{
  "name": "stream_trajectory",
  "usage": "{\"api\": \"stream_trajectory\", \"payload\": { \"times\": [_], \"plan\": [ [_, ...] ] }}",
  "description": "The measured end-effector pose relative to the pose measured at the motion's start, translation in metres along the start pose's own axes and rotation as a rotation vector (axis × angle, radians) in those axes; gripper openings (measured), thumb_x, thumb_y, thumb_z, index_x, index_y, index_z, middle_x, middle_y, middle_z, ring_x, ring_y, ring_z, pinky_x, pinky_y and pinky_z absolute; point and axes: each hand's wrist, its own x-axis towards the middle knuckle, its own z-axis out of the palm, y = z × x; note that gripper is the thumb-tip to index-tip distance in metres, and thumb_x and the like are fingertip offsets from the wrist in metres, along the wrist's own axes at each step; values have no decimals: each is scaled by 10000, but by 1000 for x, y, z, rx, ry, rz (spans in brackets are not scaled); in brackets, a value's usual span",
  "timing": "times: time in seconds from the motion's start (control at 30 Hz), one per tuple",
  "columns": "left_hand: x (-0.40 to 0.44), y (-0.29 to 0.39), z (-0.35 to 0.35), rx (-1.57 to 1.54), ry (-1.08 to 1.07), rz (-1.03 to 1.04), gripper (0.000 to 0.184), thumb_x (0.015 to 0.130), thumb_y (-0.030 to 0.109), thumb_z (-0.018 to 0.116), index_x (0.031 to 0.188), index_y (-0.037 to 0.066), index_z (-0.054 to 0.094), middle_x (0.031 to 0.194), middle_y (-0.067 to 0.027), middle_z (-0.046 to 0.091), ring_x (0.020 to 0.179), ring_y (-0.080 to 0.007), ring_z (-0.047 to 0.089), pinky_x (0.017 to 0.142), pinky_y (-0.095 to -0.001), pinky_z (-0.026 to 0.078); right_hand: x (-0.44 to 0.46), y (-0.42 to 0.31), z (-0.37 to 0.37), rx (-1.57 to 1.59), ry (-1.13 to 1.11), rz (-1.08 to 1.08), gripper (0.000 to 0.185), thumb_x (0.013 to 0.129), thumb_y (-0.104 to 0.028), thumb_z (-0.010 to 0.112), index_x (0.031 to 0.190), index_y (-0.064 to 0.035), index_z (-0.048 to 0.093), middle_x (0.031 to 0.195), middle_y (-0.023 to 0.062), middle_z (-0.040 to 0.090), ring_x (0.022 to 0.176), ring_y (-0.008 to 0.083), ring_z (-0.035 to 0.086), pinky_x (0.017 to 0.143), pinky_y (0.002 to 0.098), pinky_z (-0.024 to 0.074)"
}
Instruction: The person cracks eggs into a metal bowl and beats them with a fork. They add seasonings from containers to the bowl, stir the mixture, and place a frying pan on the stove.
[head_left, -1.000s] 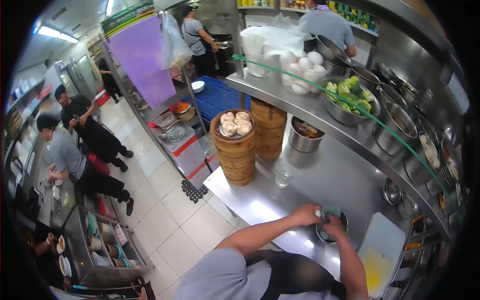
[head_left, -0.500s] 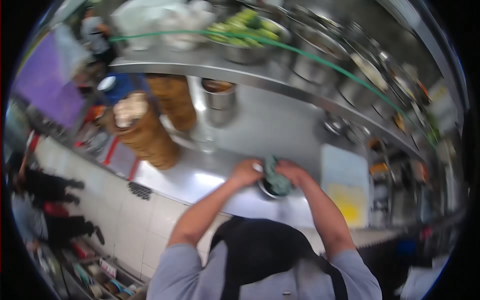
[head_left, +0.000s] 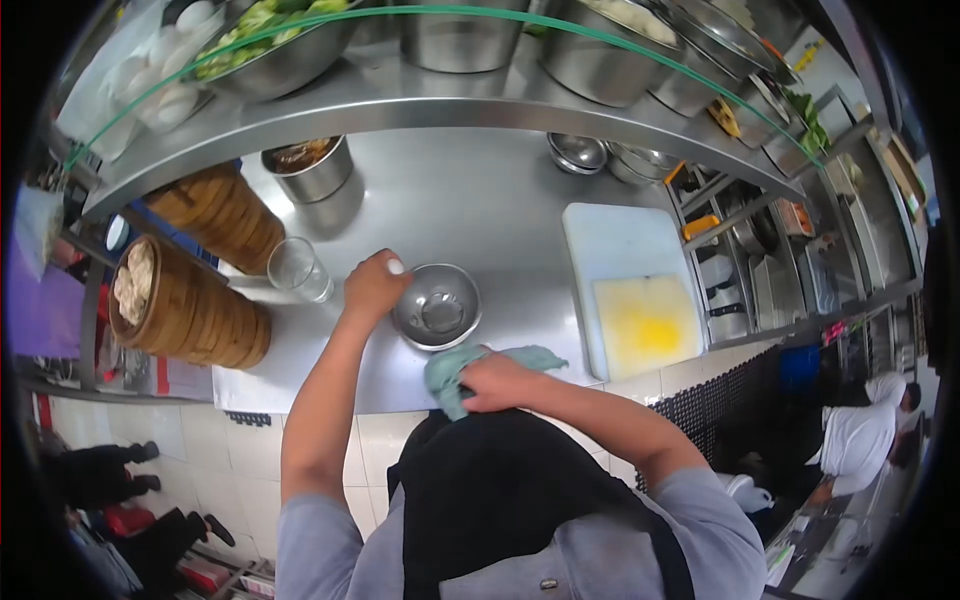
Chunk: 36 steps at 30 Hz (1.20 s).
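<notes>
A round metal bowl (head_left: 437,306) stands on the steel table (head_left: 450,200) near its front edge. My left hand (head_left: 376,285) is closed at the bowl's left rim, with a small white thing showing at its fingertips; whether it grips the rim or the white thing is hard to tell. In my right hand (head_left: 497,382) is a crumpled green cloth (head_left: 448,378), held at the table's front edge just below the bowl. The cloth appears apart from the bowl's inside, which shows bare shiny metal.
Left of the bowl are a clear glass (head_left: 299,270), bamboo steamers (head_left: 205,308) and a metal pot (head_left: 318,178). A cutting board (head_left: 625,240) with a yellow stain lies right. Above runs a shelf (head_left: 440,115) with bowls. A person in white (head_left: 862,432) is far right.
The view has swung to the right. My right hand has drawn the green cloth out of the bowl towards my body. My left hand remains by the bowl's left side.
</notes>
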Motion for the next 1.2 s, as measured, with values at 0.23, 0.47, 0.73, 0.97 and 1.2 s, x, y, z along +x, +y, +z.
{"api": "stream_trajectory", "payload": {
  "times": [0.23, 0.47, 0.73, 0.97, 1.2],
  "plan": [
    [-2, 8, 1, 78, 32, 34, 387, 792, 380, 728, 1089, 133, 698, 1019, -173, 735, 1000, -362, 696, 862, -461, 544, -36, 55, 28, -317, 384, 58, 262, 914, -353, 620, 998, -114, 688, 822, 133, 694, 801, 294, 667, 917, 458, 426],
    [-35, 5, -15, -88, 275, 212, 405, 843, 380, 737, 1133, 106, 667, 1123, -156, 714, 1045, -378, 674, 897, -456, 535, -100, 50, -39, -18, 316, 672, 523, 908, -495, 624, 1277, -126, 648, 1160, 165, 715, 1029, 359, 693, 942, 498, 497],
    [-87, 2, -3, -1146, -174, -32, 397, 996, 398, 604, 1170, 42, 569, 928, -155, 677, 731, -248, 702, 627, -425, 579, 27, 46, -9, 370, 716, 612, 777, 893, -458, 662, 1492, -35, 405, 1377, 258, 571, 1217, 428, 594, 1068, 460, 449],
    [-109, 27, -6, -1587, -561, -275, 531, 1074, 534, 317, 1166, 71, 559, 927, -134, 673, 782, -275, 698, 656, -469, 595, 9, -44, -83, 240, 522, 206, 719, 918, -423, 636, 1501, -86, 383, 1275, 241, 634, 1106, 419, 651, 966, 474, 508],
    [-93, 45, -18, -1390, -748, -127, 619, 1061, 594, 300, 1233, 69, 578, 1000, -119, 697, 828, -245, 702, 639, -398, 590, 11, -71, -102, 423, 395, 200, 568, 960, -358, 618, 1426, -91, 432, 1040, 145, 716, 892, 268, 725, 833, 387, 551]
  ]
}}
